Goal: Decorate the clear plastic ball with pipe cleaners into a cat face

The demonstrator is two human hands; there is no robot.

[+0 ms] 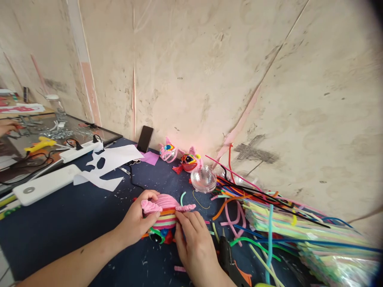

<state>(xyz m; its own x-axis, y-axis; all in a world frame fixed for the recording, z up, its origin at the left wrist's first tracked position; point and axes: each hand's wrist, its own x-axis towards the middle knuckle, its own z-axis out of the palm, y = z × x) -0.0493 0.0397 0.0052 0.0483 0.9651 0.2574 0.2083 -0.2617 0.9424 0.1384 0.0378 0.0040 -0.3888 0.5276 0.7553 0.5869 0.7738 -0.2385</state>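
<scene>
A pink pipe-cleaner figure point(164, 202) with striped bands, two pointed pink ears and a dark round eye lies low over the dark blue table point(74, 235). My left hand point(142, 221) is closed round its left side, thumb beside the left ear. On the other side, my right hand point(194, 239) pinches the figure below the right ear, its fingertips partly hidden. A black glue gun point(226, 255) rests just right of my right wrist. Farther back stand two similar pink figures, one with yellow and red trim point(190, 160) and one with a clear shell point(168, 151).
Clear plastic half-spheres point(204, 179) sit near the wall. Bundled pipe cleaners point(269, 219) and loose strands fill the right. On the left are cut white paper point(112, 159), a white power bank point(48, 185), a power strip point(80, 150), a yellow glue gun point(40, 144) and another person's hand point(8, 126).
</scene>
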